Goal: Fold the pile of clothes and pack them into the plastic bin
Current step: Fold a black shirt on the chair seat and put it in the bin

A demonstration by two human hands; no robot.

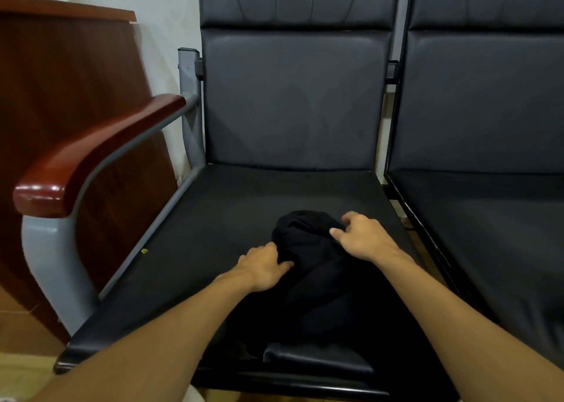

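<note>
Leftmost, a wooden armrest (91,154) is seen at nine o'clock of the black seat (244,206). On that seat a bunched black garment (308,243) is gripped at its nine o'clock edge by the left hand (265,267) and pinched at two o'clock by the right hand (363,237).

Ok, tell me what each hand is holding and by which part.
Both hold the crumpled black cloth garment on the black leather chair seat: left hand pinches its left edge, right hand grips the right side of the bunched top.
</note>
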